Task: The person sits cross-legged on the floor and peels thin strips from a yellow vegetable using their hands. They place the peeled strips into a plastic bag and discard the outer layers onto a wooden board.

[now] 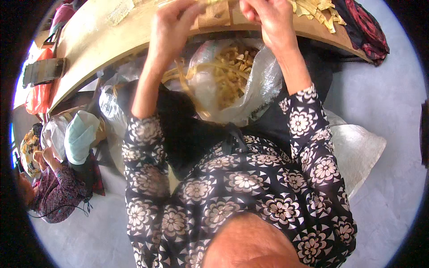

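At the top edge of the head view, my left hand is closed, its fingertips at a pale yellow piece that is cut off by the frame. My right hand is closed with curled fingers to the right of it; what it holds is hidden. Both hands are over the near edge of the curved wooden table, around a small wooden board. Below them, between my legs, an open white plastic sack holds tan curled strips. A pile of yellowish flat strips lies on the table right of my right hand.
A black and red cloth hangs over the table's right end. At left are a dark clamped object, a red plastic bag, pale bundles and a seated co-worker. A white sack lies on the grey floor at right.
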Available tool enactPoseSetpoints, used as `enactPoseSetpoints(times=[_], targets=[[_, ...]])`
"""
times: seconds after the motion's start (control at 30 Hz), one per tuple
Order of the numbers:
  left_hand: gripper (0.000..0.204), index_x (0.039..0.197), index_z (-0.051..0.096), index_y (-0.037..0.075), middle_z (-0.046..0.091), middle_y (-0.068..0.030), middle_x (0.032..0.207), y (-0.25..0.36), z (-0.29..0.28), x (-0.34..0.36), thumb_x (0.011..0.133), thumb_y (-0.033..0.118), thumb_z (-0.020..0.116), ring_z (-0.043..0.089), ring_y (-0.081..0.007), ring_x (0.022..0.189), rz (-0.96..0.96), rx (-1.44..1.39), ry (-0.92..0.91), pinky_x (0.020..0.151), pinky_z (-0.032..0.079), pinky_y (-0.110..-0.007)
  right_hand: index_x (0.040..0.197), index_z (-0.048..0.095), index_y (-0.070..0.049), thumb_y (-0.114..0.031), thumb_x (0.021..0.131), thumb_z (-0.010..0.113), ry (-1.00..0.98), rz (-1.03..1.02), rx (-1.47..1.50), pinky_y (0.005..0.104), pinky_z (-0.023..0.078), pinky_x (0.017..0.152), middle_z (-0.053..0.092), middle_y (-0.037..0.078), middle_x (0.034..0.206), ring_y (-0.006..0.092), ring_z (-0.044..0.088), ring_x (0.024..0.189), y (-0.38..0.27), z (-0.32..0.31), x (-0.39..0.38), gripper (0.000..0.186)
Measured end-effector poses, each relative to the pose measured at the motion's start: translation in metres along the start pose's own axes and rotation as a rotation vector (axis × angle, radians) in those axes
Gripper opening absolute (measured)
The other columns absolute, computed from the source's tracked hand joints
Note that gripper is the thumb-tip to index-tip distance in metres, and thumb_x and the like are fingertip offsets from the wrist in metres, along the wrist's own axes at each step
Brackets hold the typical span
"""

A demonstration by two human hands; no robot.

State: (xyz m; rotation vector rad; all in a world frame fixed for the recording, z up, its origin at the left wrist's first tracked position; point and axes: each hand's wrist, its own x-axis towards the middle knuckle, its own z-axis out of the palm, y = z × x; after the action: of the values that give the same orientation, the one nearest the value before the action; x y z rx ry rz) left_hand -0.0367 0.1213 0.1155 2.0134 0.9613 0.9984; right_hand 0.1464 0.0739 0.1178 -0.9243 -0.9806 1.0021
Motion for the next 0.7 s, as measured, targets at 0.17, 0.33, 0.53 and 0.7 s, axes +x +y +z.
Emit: enactPoseSetpoints(times=[0.17, 0.33, 0.53, 0.7], targets=[[0.024, 0.085, 0.063, 0.003, 0.054, 0.0013, 0.064, -0.013, 0.015, -0.001, 0.081, 0.025, 0.056, 0.044, -0.0044, 0.059, -0.175, 0.017, 0.142, 0.053, 0.037, -0.019, 0.077, 0.055, -0.001, -0.014, 0.082, 0.057, 0.110, 0.015, -0.346, 0.0180, 0.036, 0.040, 0.055, 0.002, 0.060, 0.0058, 0.048, 0.046, 0.028, 0.003, 0.013, 0.013], [0.020, 0.085, 0.064, 0.003, 0.053, 0.0033, 0.065, -0.010, 0.012, -0.049, 0.082, 0.021, 0.056, 0.042, -0.0035, 0.057, -0.287, -0.179, 0.190, 0.052, 0.034, -0.017, 0.085, 0.058, -0.002, -0.017, 0.083, 0.056, 0.006, 0.150, -0.066, 0.0167, 0.038, 0.044, 0.056, 0.001, 0.063, 0.0046, 0.049, 0.049, 0.020, -0.009, -0.030, 0.016], [0.018, 0.087, 0.062, 0.004, 0.048, 0.0063, 0.064, -0.009, 0.054, -0.089, 0.083, 0.020, 0.056, 0.039, -0.0020, 0.057, -0.432, -0.499, 0.037, 0.051, 0.032, -0.015, 0.094, 0.058, -0.004, -0.035, 0.083, 0.055, -0.045, 0.474, -0.224, 0.0176, 0.040, 0.047, 0.059, 0.004, 0.066, 0.0061, 0.054, 0.055, 0.034, -0.025, -0.086, 0.032], [0.018, 0.089, 0.061, 0.002, 0.053, 0.0035, 0.069, -0.012, 0.078, -0.107, 0.084, 0.019, 0.056, 0.045, -0.0032, 0.063, -0.344, -0.412, -0.093, 0.054, 0.037, -0.017, 0.097, 0.058, -0.003, -0.019, 0.079, 0.062, -0.156, 0.366, -0.411, 0.0189, 0.043, 0.051, 0.060, 0.003, 0.072, 0.0062, 0.054, 0.059, 0.026, -0.030, -0.097, 0.024]])
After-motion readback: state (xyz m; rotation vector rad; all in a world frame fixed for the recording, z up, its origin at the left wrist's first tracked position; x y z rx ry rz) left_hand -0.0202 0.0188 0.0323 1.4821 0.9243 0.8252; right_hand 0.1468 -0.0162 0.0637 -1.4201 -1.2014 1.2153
